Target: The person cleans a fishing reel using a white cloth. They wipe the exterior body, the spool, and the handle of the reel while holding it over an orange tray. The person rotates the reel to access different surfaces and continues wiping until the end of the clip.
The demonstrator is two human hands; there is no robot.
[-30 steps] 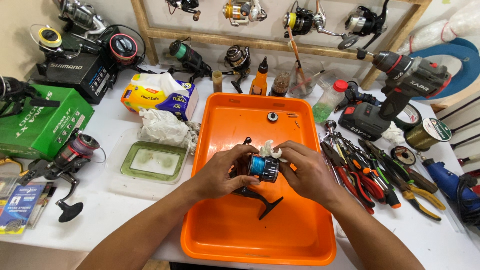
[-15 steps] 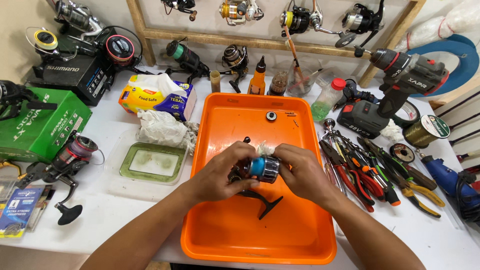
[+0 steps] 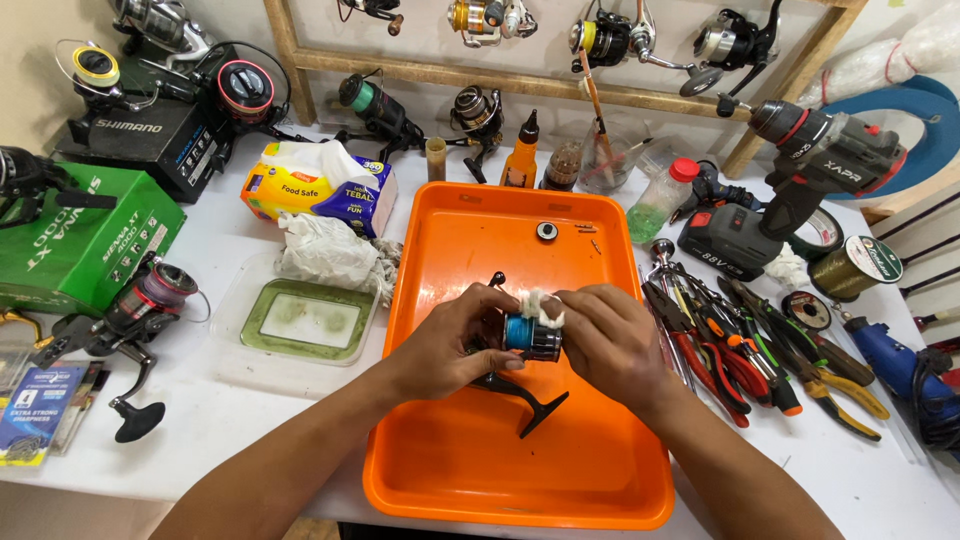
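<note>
Over the middle of an orange tray point(image 3: 600, 250) on a white workbench, a person's two bare hands meet around one small fishing reel point(image 3: 528, 338) with a blue spool. Both hands work the same reel, held just above the tray floor, and neither is clearly nearer. The left hand point(image 3: 440, 345) comes in from the left and is closed around the reel's dark body, thumb on top. The right hand point(image 3: 615, 345) comes in from the right, fingers curled, pinching one small white wad of cloth or tissue point(image 3: 540, 305) against the top of the spool. The spool's axis runs roughly left to right between the two palms, with the spool end toward the right hand. The reel's black handle arm point(image 3: 535, 400) hangs down and toward the person, its end touching or nearly touching the tray. One small round dark part point(image 3: 546, 231) lies alone near the tray's far edge, well apart from the hands. Left of the tray sit one shallow clear dish with a green base point(image 3: 300, 322), one crumpled rag point(image 3: 325, 250) and one pack of tissues point(image 3: 320, 185). Right of the tray lies a row of pliers and cutters point(image 3: 745, 345), too overlapped to count, and beyond it one cordless drill point(image 3: 820, 150). One loose reel point(image 3: 135, 310) rests by one green box point(image 3: 70, 240) at far left.
</note>
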